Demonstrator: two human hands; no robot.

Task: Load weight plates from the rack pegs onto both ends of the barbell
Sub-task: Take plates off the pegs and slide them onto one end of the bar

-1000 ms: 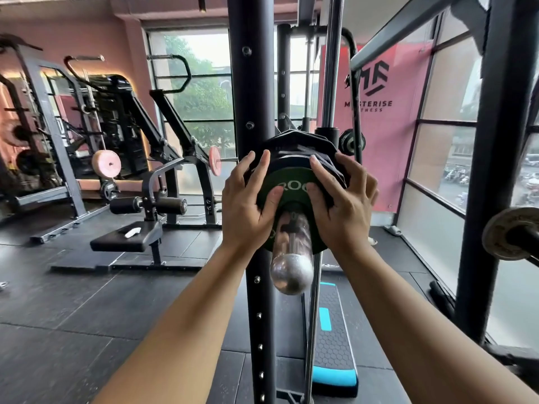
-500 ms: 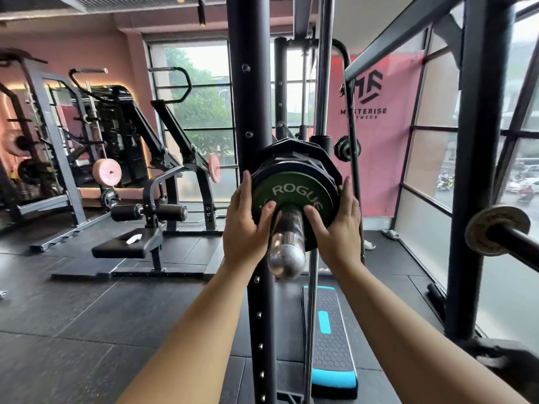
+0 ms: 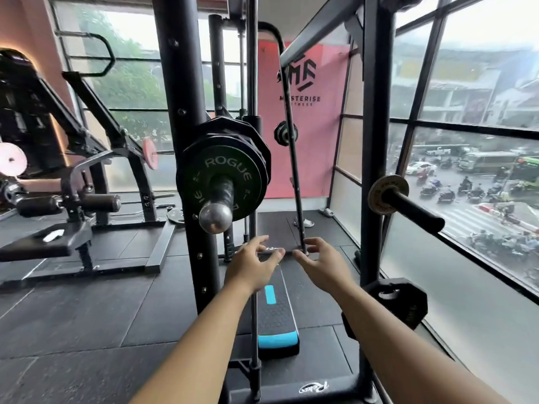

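Two bare hands are seen held out in the lower middle of the view, below the loaded end of the bar, and nothing is gripped by either. At the far left, a pink plate [image 3: 11, 159] is seen on a black machine, and a padded bench [image 3: 43, 243] with a small white object on it is placed on the dark floor. Further right, a second pink plate [image 3: 150, 153] is carried on a thin bar in front of the window. A black rack upright [image 3: 180, 112] is passed next. Just right of it, the barbell sleeve [image 3: 217, 211] is pointed toward the camera, its rounded steel end nearest. A green plate [image 3: 224, 176] marked ROGUE is seated on that sleeve, and black plates [image 3: 248, 138] are stacked directly behind it, touching it. The left hand [image 3: 252, 268] is held below the sleeve, apart from it, with fingers spread and loosely curled. The right hand [image 3: 323, 265] is held just beside it in the same manner, fingers open and slightly bent, thumb toward the left hand. A black and blue step platform [image 3: 277, 322] is laid on the floor beneath both hands. To the right, another rack upright [image 3: 373, 141] is seen, from which a black peg [image 3: 414, 208] is projected, with one small worn plate [image 3: 386, 193] seated at its base. Lower on the same upright, a black many-sided plate [image 3: 408, 301] is hung, partly hidden by the right forearm. At the far right, a street with traffic is seen through the windows [image 3: 481, 170].
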